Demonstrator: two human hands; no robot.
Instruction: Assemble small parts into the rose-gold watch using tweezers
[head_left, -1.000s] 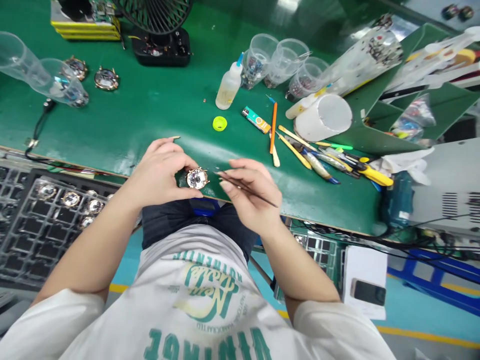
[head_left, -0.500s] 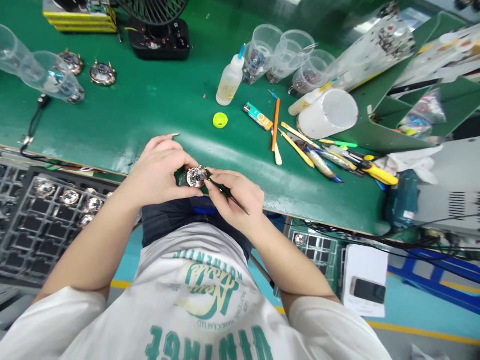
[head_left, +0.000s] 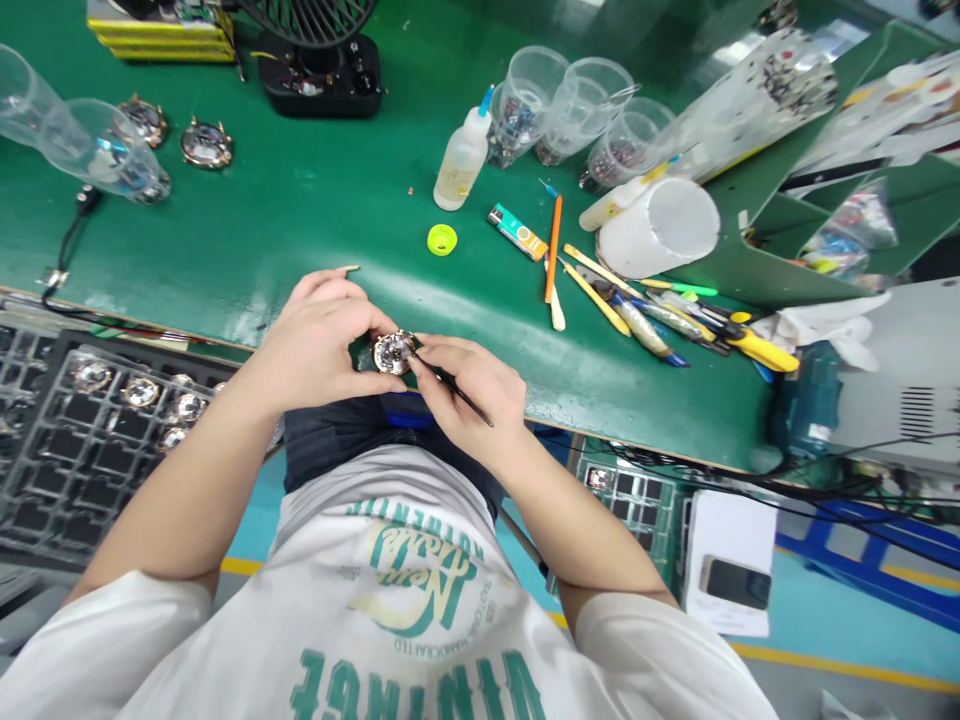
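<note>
Watch case (head_left: 393, 353) sits pinched in the left hand (head_left: 319, 340), touching the right hand's (head_left: 469, 390) fingertips. That hand pinches a thin tool (head_left: 450, 383), tip at the case, shaft slanting away rightward.

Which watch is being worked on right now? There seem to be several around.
Start at the near edge of the green bench, right in front of the person. The watch case sits pinched in the left hand, with the right hand touching a thin tool to it. It alone is held; others lie on bench or tray.
</note>
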